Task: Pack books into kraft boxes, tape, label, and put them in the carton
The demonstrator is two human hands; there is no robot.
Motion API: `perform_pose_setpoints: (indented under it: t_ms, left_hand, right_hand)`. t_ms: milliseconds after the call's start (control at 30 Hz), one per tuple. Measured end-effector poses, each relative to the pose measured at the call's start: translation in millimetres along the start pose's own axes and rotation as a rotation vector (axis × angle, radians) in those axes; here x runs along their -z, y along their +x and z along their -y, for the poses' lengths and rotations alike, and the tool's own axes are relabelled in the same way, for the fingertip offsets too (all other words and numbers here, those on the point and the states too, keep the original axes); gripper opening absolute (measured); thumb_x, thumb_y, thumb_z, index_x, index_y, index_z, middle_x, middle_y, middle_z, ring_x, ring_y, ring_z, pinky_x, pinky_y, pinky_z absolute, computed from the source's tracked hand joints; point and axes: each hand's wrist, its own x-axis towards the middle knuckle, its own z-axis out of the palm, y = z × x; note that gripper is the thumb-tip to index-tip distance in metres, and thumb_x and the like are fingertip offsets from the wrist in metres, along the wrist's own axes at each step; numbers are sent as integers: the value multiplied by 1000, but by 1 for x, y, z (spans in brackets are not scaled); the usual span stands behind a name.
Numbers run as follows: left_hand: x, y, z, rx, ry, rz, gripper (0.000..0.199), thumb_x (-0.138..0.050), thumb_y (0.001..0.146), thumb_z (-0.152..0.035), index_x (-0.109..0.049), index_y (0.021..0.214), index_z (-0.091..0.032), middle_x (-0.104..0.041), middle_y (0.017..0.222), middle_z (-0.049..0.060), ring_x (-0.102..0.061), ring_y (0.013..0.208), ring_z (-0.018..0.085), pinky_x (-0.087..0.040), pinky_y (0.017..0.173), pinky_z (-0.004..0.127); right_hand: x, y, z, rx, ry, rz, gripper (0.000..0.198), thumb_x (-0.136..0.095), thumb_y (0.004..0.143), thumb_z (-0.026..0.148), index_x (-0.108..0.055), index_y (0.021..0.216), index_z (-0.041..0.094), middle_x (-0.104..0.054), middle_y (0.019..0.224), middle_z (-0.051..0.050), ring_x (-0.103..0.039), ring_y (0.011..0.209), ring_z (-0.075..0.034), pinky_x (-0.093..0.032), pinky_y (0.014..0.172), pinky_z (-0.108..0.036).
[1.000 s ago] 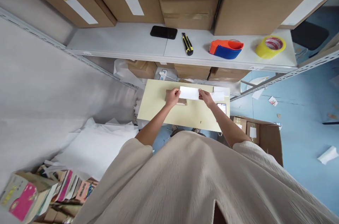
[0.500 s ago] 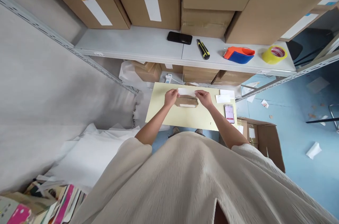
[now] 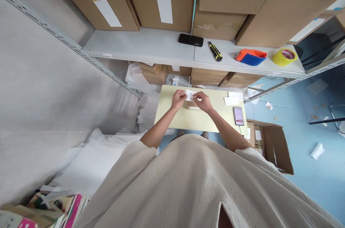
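"Inventory?"
"One white slip [image 3: 190, 95], clamped between the fingers of the left hand [image 3: 178, 100] and right hand [image 3: 203, 102], by one small brown box [image 3: 190, 105] on the tabletop [image 3: 175, 119]. Two white papers [image 3: 231, 101] and one lit phone [image 3: 238, 116] at the right end."
"What's hidden?"
"Hands block part of the box and the slip's ends; whether slip and box touch, I can't tell."
"Around?"
"One cutter [image 3: 215, 51], one tape dispenser [image 3: 251, 57], one tape roll [image 3: 284, 57], on the shelf [image 3: 161, 45]."

The table [image 3: 192, 121] allows passage before the small box [image 3: 189, 105]; a phone [image 3: 238, 116] obstructs right.
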Motion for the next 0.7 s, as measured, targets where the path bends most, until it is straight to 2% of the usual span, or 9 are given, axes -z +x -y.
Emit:
perform_pose_setpoints:
  t_ms: [167,267,400,533,700]
  left_hand:
    - [-4,-8,-4,72,-117,75,47,-101,71,-37,-69,103,-23,-81,89,3,-77,88,23,-63,94,43]
    - [-3,-12,-6,106,-207,145,51,-106,68,-38,-72,103,-22,-84,100,6,-80,100,24,-63,105,47]
    - [-2,-14,-5,70,-231,179,56,-110,63,-36,-74,104,-21,-85,109,9,-80,112,26,-61,114,51]
    - [-4,-13,-4,64,-228,177,59,-111,62,-37,-72,103,-21,-82,103,6,-80,102,24,-65,109,51]
    - [-5,-16,-9,67,-163,220,54,-106,70,-37,-73,110,-22,-81,96,3,-79,91,22,-67,97,45]
  right_hand:
    - [-16,2,22,-64,60,32,28,-75,93,51,-80,107,28,-82,114,-7,-77,95,-25,-66,96,-45]
    - [-15,3,24,-128,108,25,31,-73,92,53,-79,107,27,-83,107,-7,-78,95,-26,-66,94,-45]
    - [-12,3,24,-163,124,16,35,-72,90,57,-78,107,27,-84,107,-7,-79,96,-27,-66,93,-46]
    - [-12,2,24,-178,137,7,36,-73,89,58,-78,105,26,-85,106,-7,-79,96,-28,-65,94,-46]
    - [-12,2,27,-175,145,23,30,-72,91,53,-78,104,27,-85,105,-7,-81,96,-28,-66,95,-46]
